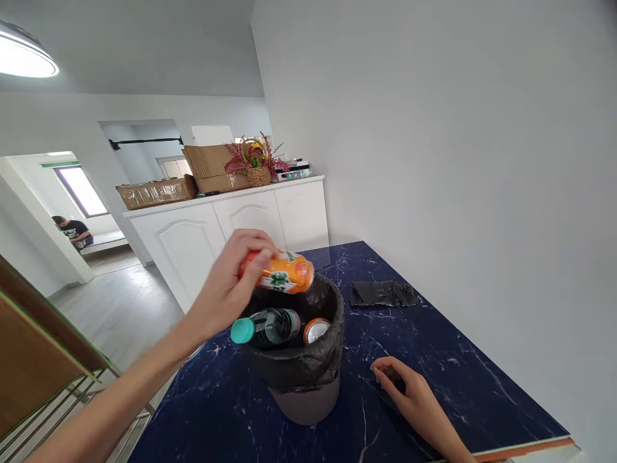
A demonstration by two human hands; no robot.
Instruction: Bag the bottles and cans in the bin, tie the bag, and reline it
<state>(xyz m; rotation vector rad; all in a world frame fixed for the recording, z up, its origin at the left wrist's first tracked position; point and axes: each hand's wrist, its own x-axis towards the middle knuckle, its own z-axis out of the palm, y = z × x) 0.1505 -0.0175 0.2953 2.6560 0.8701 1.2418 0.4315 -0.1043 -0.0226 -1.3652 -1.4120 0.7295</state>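
My left hand (231, 289) grips an orange drink can (284, 272) and holds it on its side over the mouth of a small bin (308, 402) lined with a black bag (301, 363). A dark bottle with a teal cap (265, 326) and another can (315, 330) lie inside the bin. My right hand (409, 395) rests on the dark blue marble table (434, 360) to the right of the bin, fingers curled loosely with nothing seen in them.
A folded black bag (383, 293) lies on the table behind the bin, near the white wall. White cabinets (236, 225) at the back carry cardboard boxes and a flower basket (258, 166). A person (73, 230) sits in a far room on the left.
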